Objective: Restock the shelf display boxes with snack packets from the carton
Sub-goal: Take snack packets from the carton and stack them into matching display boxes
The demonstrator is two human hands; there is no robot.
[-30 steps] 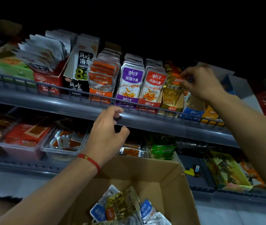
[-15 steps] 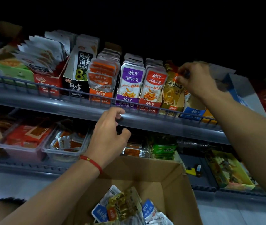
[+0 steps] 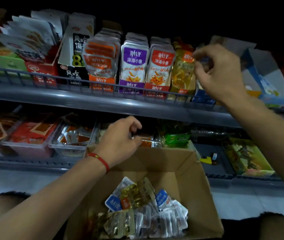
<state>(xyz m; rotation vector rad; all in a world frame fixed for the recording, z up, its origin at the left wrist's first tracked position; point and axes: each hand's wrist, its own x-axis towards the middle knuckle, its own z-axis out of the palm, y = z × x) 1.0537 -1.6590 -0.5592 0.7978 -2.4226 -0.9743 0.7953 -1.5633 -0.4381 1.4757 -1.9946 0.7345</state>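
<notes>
right hand pinches something small at the gold packets; seat it upright behind them. left hand, loosely curled, holds nothing clear.

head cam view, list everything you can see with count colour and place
carton: one, brown cardboard, bottom centre, open
loose packets: many, gold, blue, silver, inside carton
purple packets: one row, upper shelf centre
red packets: one row, right of purple
orange packets: one row, left of purple
gold packets: one row, right of red
clear trays: several, lower shelf left
green packets: a few, lower shelf centre
left hand: above carton, curled, contents unclear
right hand: fingers at gold packets
</notes>
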